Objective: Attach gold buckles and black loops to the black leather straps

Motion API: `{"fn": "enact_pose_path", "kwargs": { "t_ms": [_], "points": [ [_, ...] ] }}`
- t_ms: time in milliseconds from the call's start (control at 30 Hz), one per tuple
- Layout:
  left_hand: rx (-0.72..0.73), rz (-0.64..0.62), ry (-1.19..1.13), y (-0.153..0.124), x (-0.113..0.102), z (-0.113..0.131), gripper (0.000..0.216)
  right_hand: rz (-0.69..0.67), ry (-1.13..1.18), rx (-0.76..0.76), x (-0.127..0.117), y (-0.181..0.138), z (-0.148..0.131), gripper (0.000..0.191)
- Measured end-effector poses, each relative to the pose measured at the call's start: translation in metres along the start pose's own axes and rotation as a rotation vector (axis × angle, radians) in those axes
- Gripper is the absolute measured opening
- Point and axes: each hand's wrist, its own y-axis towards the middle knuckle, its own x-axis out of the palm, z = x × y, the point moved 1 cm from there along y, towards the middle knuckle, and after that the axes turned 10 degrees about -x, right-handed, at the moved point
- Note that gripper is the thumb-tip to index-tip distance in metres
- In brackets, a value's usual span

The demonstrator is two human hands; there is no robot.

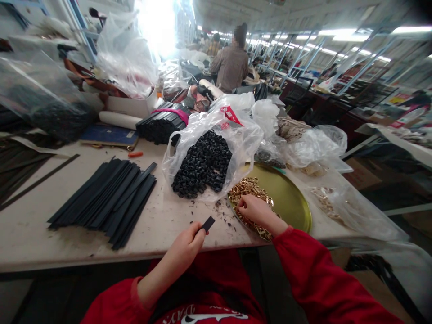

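A short end of a black strap [208, 223] sticks out between the thumb and fingers of my left hand [187, 242], just above the table's front edge. My right hand [254, 209] is over the round gold tray [297, 198], its fingers closed among a heap of gold metal clasps [251, 185]. Whether a clasp is in those fingers is hidden. Left of my hands lies a stack of long flat black straps [101, 198]. Behind the hands, an open clear plastic bag [248, 135] holds many small black loops [202, 164].
A bundle of black strips [162, 123] tied with a pink band, a blue book [108, 135] and an orange-handled tool [135, 154] stand behind the straps. More clear bags [351, 207] lie at the right. A person [232, 63] stands farther back.
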Motion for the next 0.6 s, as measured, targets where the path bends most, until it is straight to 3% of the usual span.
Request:
{"fn": "enact_pose_path", "kwargs": {
  "t_ms": [167,400,500,600],
  "points": [
    [-0.008,-0.016,-0.022,-0.001,0.002,0.003,0.02,0.03,0.18,-0.01,-0.01,-0.005,-0.004,0.01],
    [0.161,0.126,0.035,-0.008,0.0,0.019,0.023,-0.133,1.337,0.09,0.003,-0.025,-0.066,0.025],
    [0.208,0.17,0.153,-0.016,-0.003,0.02,0.023,-0.222,1.562,0.105,0.014,-0.03,-0.091,0.029],
    [0.198,0.153,0.161,-0.021,-0.004,0.016,0.024,-0.199,1.65,0.098,0.026,-0.034,-0.106,0.033]
  ]
}}
